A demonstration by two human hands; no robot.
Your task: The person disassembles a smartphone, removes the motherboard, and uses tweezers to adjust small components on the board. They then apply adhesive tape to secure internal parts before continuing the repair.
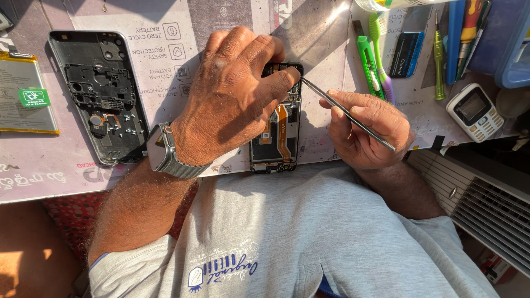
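Two hands: both ours, over the desk (pixel 44 176).
Phone: opened phone (pixel 276 129), near desk edge, back off, orange flex showing.
Left hand (pixel 232 99): fingers pressed down on phone's upper end, pinning it.
Right hand (pixel 364 129): at 3 o'clock, fingers closed on thin metal pry tool (pixel 345 113), tip at phone's upper right.
Handling: we judge it light, stiff, fragile inside; hold by frame edges.
Back cover (pixel 99 99): at 9 o'clock, apart.

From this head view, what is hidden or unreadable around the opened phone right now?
- Upper part of the opened phone: covered by the left hand.
- Tip of the thin metal tool: its contact point on the phone is hidden under the left fingers.
- Tools at top right: cut off by the frame's top edge.
- Small parts inside the back cover: too small to tell apart.
- Battery: cut off by the left edge.
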